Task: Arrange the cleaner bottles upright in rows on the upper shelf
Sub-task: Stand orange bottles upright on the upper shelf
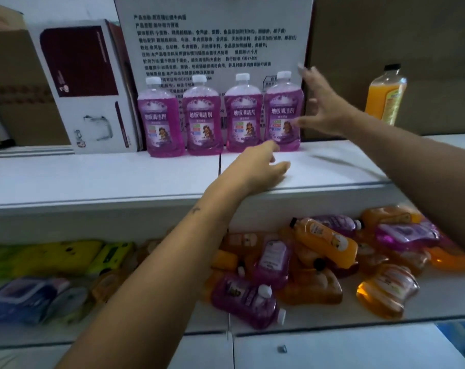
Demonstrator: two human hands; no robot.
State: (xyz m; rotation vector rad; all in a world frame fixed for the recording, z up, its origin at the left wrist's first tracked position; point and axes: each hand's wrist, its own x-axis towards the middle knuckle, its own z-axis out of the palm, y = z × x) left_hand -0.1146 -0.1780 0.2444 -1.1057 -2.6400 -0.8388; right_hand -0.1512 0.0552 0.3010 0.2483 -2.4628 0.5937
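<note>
**Probably heavy, slick bottles: best held at the waist**

Judging by the liquid filling them almost to the neck, the purple bottles will be fairly heavy for their build, with stiff plastic walls that may give a little under a squeeze. Glossy labels suggest a slippery skin, so the pinched-in waist below the shoulder looks the safest hold; the small white cap is too narrow to carry by.

Four of them stand upright in one row at the back of the upper shelf, nearly touching each other, each a flat-sided clear bottle of violet liquid with a white cap and a purple label.

Beside the last of the row the right hand hovers with fingers spread, holding nothing. The left hand rests low near the shelf's front edge, fingers loosely extended, also without a bottle.

Behind the row stands a white carton with printed text. An orange bottle stands apart to the right. On the lower shelf lies a pile of purple and orange bottles on their sides, so most of the work is not yet done.
</note>
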